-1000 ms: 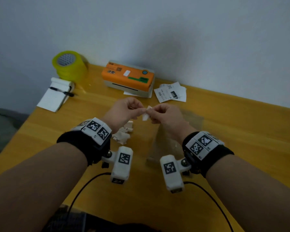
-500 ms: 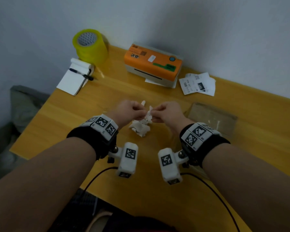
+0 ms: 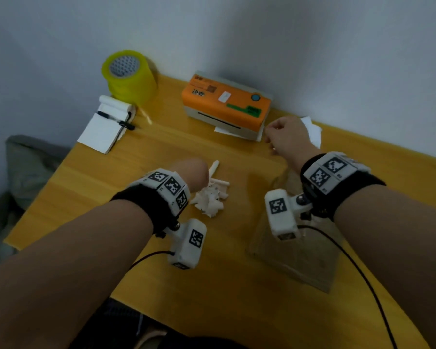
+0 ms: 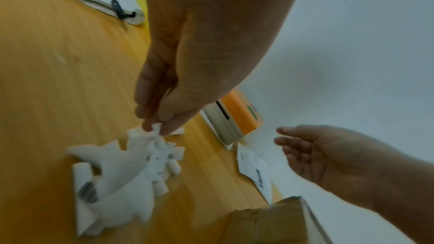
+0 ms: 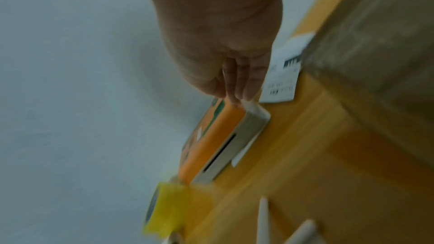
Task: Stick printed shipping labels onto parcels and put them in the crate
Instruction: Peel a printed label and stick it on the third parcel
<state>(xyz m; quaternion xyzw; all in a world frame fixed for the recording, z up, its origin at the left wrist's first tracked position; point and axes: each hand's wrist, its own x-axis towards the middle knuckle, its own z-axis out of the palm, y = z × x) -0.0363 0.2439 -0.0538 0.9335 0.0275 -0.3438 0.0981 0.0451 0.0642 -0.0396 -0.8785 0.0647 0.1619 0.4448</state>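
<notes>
— Two hands, two jobs: we judge we're between labels. Our left hand (image 4: 164, 103), centre of the left wrist view, pinches a scrap of the crumpled backing paper (image 4: 131, 170) lying on the table (image 3: 237, 273); that looks like waste being dropped.

— And our right hand (image 3: 286, 137), at upper right of the head view, is over the printed labels (image 3: 312, 132) beside the orange printer (image 3: 227, 104). Fingers loosely extended, holding nothing.

— So next we need to pinch one label by an edge and carry it to the parcel (image 3: 295, 258), lower right of centre.

— The head view hides both sets of fingers. The left wrist view shows the pinch and the right palm open; the right wrist view shows the barcodes on the labels (image 5: 281, 73).

— No crate shows in any view.
</notes>
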